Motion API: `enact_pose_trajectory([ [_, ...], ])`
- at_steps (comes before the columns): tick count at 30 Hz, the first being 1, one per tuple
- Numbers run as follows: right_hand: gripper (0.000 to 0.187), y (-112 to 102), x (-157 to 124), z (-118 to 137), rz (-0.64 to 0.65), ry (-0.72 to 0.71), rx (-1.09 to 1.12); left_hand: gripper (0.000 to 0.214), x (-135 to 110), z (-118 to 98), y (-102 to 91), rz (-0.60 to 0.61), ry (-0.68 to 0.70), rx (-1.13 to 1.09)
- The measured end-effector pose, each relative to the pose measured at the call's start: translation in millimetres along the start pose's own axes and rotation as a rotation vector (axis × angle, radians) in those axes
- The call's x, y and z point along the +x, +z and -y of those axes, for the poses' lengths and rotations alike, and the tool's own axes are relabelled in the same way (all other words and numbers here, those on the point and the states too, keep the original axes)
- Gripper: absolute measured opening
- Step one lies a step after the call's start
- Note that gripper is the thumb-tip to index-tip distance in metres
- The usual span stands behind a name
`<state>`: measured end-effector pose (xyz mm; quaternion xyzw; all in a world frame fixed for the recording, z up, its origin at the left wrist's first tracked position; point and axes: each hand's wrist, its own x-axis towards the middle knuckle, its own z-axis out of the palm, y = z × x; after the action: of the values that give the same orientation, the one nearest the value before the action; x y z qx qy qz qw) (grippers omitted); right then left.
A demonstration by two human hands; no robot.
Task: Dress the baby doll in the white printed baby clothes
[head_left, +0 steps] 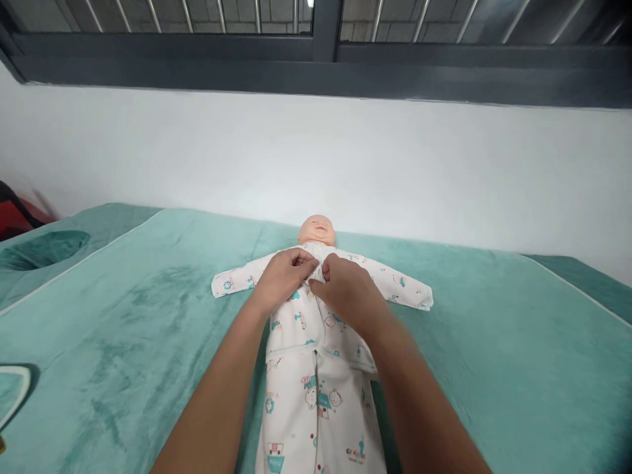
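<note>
A baby doll [316, 229] lies on its back, head toward the wall, dressed in a white printed baby shirt [296, 324] with long sleeves spread to both sides. Below it are white printed baby pants [291, 395]. On the upper chest, my left hand [289, 273] pinches the shirt's front near the neckline. My right hand [345, 286] is closed at the same front edge, its thumb and finger curled close to the left fingertips. The bit of cloth between the fingertips is mostly hidden by the hands.
A green plush cover [148, 342] spreads under the doll, with a round hollow [44, 249] at the left. White wall [316, 158] and a dark window frame [197, 62] stand behind. A red and black object [14, 214] is at the left edge, a pale curved object [14, 395] below it.
</note>
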<state>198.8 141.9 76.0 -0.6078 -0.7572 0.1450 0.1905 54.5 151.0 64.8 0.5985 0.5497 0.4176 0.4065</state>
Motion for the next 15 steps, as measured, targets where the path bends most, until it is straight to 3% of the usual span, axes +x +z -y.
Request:
enact_pose_trajectory([
  [6, 0.006, 15, -6, 2, -0.089, 0.017, -0.075, 0.015, -4, -1, -5.3, 0.117, -0.019, 0.038],
  [9, 0.012, 17, -9, 2, -0.105, 0.000, -0.049, 0.017, -4, 1, -9.0, 0.146, -0.016, 0.037],
  [15, 0.011, 15, -5, -4, -0.076, 0.021, 0.067, 0.020, -2, 9, -14.9, 0.187, -0.024, -0.179],
])
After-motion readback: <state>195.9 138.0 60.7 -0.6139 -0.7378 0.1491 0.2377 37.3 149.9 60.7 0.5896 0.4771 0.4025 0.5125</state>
